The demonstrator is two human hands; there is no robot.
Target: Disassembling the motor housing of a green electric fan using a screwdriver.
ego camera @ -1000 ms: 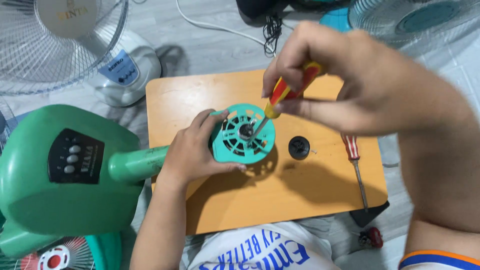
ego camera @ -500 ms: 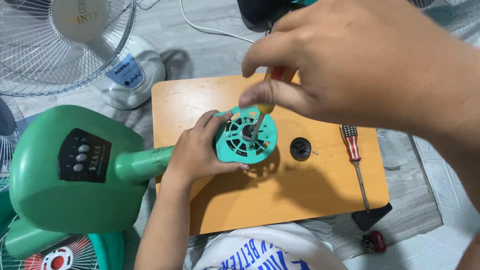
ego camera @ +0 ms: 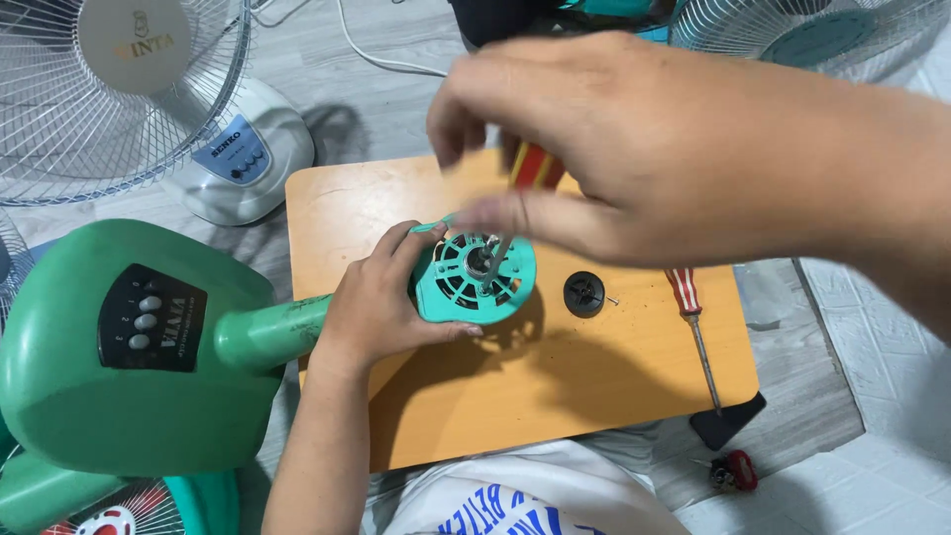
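Mid-unscrewing: left hand [ego camera: 381,307] clamped on the teal fan motor housing [ego camera: 475,279] over the wooden desk [ego camera: 555,396], right hand [ego camera: 634,159] gripping a red-yellow screwdriver [ego camera: 525,183] at its hub; next, likely steady turning with the tip kept seated.

On the worktop [ego camera: 446,416] the motor housing [ego camera: 475,280] lies left of a small knob [ego camera: 583,294]; a spare screwdriver [ego camera: 696,332] lies right of that, perhaps overhanging the edge.
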